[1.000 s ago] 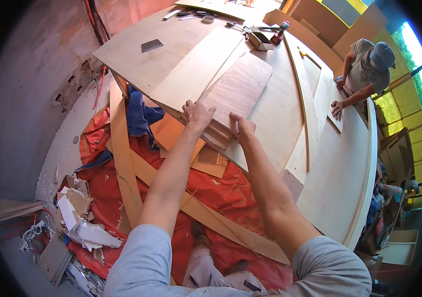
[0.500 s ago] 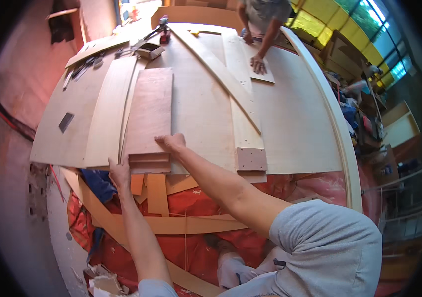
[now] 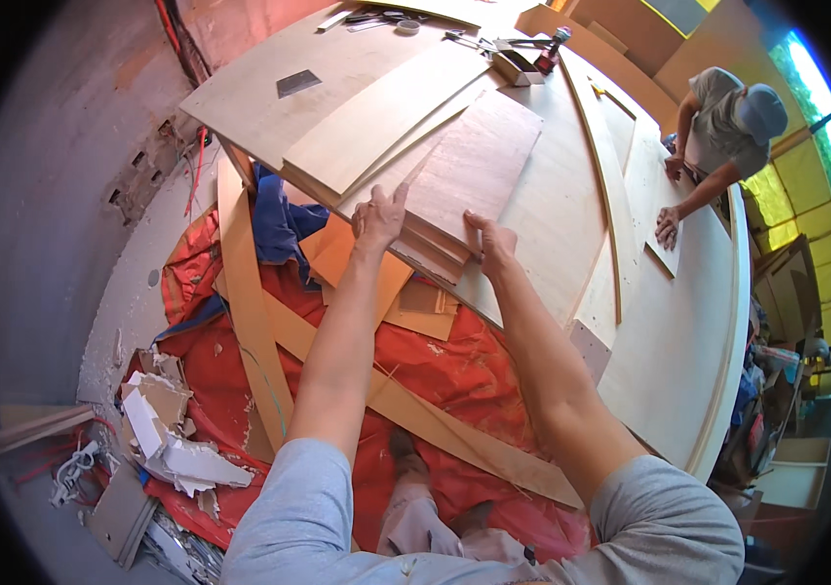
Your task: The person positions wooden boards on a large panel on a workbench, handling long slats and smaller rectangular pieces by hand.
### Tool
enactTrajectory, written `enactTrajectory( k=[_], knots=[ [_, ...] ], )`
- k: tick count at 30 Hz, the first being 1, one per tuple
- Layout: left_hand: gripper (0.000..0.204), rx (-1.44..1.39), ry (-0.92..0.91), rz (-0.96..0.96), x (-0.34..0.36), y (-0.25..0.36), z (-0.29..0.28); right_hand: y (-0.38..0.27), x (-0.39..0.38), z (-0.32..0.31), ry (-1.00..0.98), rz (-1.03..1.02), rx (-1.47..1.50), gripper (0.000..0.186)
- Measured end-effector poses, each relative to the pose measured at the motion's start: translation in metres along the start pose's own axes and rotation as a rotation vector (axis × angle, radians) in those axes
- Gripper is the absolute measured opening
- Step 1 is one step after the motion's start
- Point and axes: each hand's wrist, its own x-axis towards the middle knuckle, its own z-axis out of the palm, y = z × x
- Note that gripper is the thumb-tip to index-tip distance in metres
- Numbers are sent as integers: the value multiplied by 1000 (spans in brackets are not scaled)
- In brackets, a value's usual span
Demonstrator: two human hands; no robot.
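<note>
A stack of pinkish rectangular plywood boards (image 3: 479, 161) lies on the big wooden work surface (image 3: 664, 366), its near end by the edge. My left hand (image 3: 379, 214) is closed on the near left corner of the stack. At the near right corner my right hand (image 3: 491, 239) grips the boards, its thumb up by the top face; its other fingers are partly hidden. Long pale boards (image 3: 391, 117) lie left of the stack, close beside it.
Across the surface, a person (image 3: 727, 127) in a cap presses on a small board (image 3: 664, 255). A long strip (image 3: 596, 171) lies between us. A cordless drill (image 3: 552, 51) and an open box (image 3: 518, 68) stand at the far end. Offcuts and red sheeting (image 3: 464, 356) cover the floor.
My view has swung left, so the surface appears turned and further right. Both hands stay at the stack's near end; my right hand has moved from its top face to the near right corner.
</note>
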Motion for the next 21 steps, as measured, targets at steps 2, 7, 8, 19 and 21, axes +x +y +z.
enactTrajectory(
  k=[2,7,8,19,21],
  knots=[
    [80,-28,-40,70,-8,0,0,0,-4,-2,84,-105,-246,57],
    [77,120,-264,89,-83,9,-8,44,-43,-69,-83,-51,-88,34],
    [78,76,-278,57,-92,-14,-19,51,-70,-73,-130,-106,-222,34],
    [61,-1079,-657,-227,-199,-84,3,105,-197,-145,-411,272,120,61],
    [64,-1151,-601,-182,-270,-43,-5,120,-215,-194,-374,101,-108,61]
  ],
)
